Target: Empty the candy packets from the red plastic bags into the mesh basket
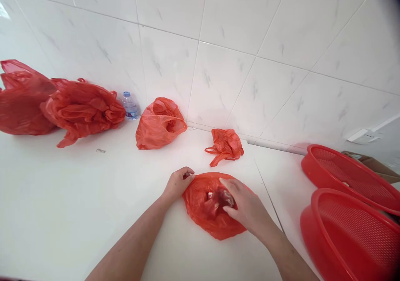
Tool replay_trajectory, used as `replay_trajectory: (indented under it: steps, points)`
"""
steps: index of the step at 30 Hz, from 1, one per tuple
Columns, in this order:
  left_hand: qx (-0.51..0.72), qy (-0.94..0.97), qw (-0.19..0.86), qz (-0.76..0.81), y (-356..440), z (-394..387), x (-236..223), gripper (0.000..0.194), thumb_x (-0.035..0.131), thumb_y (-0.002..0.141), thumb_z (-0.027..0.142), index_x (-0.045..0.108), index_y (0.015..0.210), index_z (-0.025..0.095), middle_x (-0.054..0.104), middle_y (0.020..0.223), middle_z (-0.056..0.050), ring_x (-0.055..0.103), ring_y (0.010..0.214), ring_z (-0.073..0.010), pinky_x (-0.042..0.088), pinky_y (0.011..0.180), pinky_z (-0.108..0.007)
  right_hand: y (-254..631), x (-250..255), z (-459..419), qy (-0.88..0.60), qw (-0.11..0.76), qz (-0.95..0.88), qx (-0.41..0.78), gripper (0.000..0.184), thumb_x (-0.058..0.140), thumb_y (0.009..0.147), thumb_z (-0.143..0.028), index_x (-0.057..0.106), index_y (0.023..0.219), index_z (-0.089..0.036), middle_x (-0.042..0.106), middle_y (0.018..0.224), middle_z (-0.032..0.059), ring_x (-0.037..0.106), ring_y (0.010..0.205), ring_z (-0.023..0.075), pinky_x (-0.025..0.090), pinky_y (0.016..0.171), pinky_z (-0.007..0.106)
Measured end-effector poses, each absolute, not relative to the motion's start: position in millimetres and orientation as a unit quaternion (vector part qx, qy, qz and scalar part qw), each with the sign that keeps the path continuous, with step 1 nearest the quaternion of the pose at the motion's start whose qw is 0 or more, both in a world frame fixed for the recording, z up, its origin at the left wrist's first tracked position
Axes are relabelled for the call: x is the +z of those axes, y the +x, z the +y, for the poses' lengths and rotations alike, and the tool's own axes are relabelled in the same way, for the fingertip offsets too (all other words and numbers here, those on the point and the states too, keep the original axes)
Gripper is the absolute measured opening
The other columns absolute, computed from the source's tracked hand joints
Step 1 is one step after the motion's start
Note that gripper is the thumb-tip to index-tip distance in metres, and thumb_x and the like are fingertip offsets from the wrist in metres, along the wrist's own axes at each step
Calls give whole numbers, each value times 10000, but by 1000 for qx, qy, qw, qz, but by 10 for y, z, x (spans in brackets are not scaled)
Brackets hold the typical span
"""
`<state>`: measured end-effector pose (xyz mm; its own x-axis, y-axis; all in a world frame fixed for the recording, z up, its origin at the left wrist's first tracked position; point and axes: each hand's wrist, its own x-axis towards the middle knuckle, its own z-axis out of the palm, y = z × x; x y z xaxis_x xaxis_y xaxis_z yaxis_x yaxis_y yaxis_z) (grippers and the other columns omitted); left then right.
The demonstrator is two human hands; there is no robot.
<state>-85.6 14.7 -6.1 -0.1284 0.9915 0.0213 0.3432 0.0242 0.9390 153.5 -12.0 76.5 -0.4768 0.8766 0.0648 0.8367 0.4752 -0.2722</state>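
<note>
1. A red plastic bag [200, 216] lies spread on the white desk [78, 197], on the person's side, its middle bunched.
2. The left hand [178, 185] pinches its rim with curled fingers [186, 175].
3. The right hand [246, 204] presses fingers [227, 185] into the bunch; any grip cannot be told.
4. Other red bags [161, 125] and a water bottle [129, 106] stand farther off, red mesh baskets [350, 177] to the right.

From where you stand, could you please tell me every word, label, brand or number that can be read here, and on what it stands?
Nothing is legible: the blue label on the plastic water bottle is too small and blurred to read, and the red plastic bag between the hands shows no print.
</note>
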Motion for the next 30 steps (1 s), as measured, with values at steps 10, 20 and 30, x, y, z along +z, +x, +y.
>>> replay_trajectory:
  steps: [10,20,30]
  points:
    - [430,561,357,611,-887,170,-102,205,499,785,381,601,864,221,607,715,20,533,637,-132,426,619,-253,1637,1012,-201,-580,234,-768,139,394,471,849,-410,469,1238,-350,448,1338,-13,486,1183,196,444,963,350]
    - [393,621,354,578,-1086,134,11,492,609,719,444,502,1162,258,559,899,5,482,656,-112,442,653,-250,2371,191,-435,-745,276,-573,202,820,575,725,-543,232,1418,-271,359,1407,92,505,1132,281,471,860,405]
    - [267,623,394,620,-1133,-98,166,658,634,674,479,454,1281,302,608,914,-11,582,791,-185,459,659,-273,2204,205,-621,-730,261,-531,343,691,569,712,-566,403,1306,-254,582,1161,60,596,880,212,486,747,330]
